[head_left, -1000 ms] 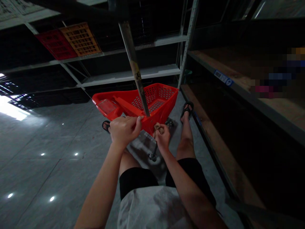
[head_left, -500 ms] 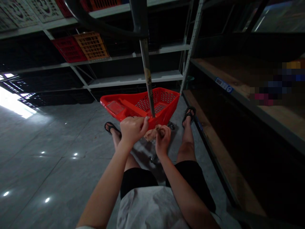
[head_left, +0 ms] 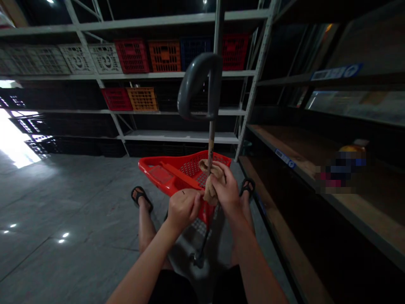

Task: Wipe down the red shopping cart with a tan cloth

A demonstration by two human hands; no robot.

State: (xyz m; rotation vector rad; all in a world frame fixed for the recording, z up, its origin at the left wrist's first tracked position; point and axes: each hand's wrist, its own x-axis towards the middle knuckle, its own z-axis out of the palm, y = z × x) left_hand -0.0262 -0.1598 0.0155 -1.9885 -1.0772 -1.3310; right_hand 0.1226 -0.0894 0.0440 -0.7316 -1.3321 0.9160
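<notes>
The red shopping cart basket (head_left: 156,175), with perforated sides, stands between my legs. From its near corner a metal pole (head_left: 211,141) rises to a grey loop handle (head_left: 186,90). My left hand (head_left: 183,209) is closed at the basket's near rim, its fingers partly hidden. In my right hand (head_left: 227,188) is a crumpled tan cloth (head_left: 210,192), pressed around the lower part of the pole. Below the basket a caster wheel (head_left: 198,258) shows on the floor.
A metal rack (head_left: 177,137) behind the basket carries several plastic crates, among them a red crate (head_left: 131,55) and an orange crate (head_left: 164,55). Along my right runs a wooden shelf (head_left: 303,162) bearing a blurred item. Grey floor (head_left: 79,202) extends to the left.
My right hand has raised the cloth from below the basket rim onto the pole. My left hand stays at the rim. The view has tilted up, showing more of the rack and the whole handle.
</notes>
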